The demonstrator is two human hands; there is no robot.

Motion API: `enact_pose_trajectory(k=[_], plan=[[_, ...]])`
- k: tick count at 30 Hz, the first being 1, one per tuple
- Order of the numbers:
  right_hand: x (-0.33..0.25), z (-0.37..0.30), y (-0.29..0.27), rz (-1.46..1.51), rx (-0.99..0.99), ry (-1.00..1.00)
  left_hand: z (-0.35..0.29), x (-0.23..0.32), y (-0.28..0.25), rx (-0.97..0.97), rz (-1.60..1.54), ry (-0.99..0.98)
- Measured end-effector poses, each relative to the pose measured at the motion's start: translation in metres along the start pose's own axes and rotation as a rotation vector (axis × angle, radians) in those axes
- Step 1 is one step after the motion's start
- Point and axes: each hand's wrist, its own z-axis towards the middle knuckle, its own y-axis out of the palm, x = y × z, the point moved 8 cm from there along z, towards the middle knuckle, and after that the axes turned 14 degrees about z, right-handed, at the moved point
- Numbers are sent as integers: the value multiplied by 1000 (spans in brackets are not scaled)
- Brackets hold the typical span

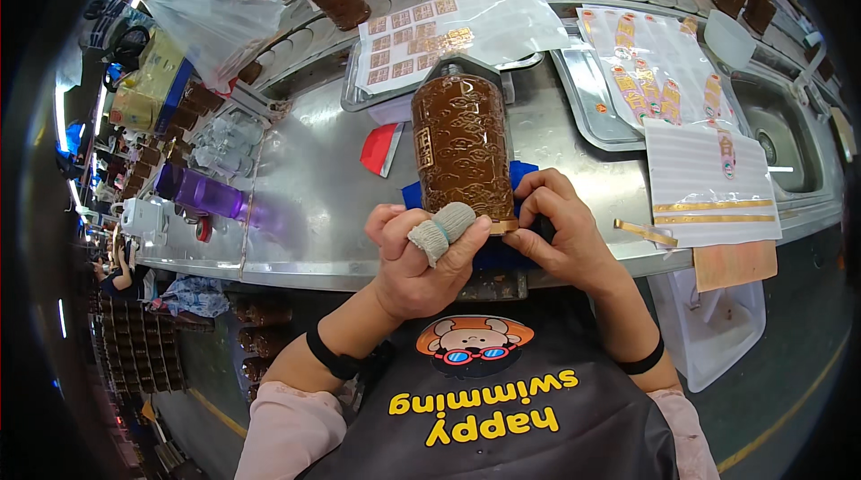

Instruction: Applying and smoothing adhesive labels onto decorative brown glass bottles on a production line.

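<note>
A glossy brown bottle (462, 139) with raised patterns and a small gold label lies on a blue cloth (523, 173), its base end toward me and its neck pointing away. Along that near end runs a narrow gold strip (498, 226). My left hand (413, 274) is closed at the base, its thumb pressing by the strip; a grey knitted wrap (439, 231) covers one finger. At the base's right side, my right hand (574, 242) pinches the strip between thumb and bent forefinger. The bottle's underside is hidden.
Behind the bottle, a label sheet (421, 36) rests on a metal tray. To the right, more sticker sheets (628, 76) lie on another tray (587, 112), beside gold strips on a white sheet (708, 184) and a sink (780, 139). A purple bottle (211, 193) and red packet (381, 148) lie left.
</note>
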Motion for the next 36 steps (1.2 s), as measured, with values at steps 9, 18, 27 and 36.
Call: enact_pose_trajectory(k=[9, 18, 27, 36], plan=[[0, 0, 0, -13, -4, -13, 3, 7, -1, 17, 63, 15], [2, 1, 0, -4, -9, -13, 4, 13, 1, -21, 65, 11], [2, 0, 0, -2, -14, 1, -32, -18, -1, -73, -177, -377], [3, 0, 1, 2, 7, 7, -12, 14, -6, -31, 112, -31]])
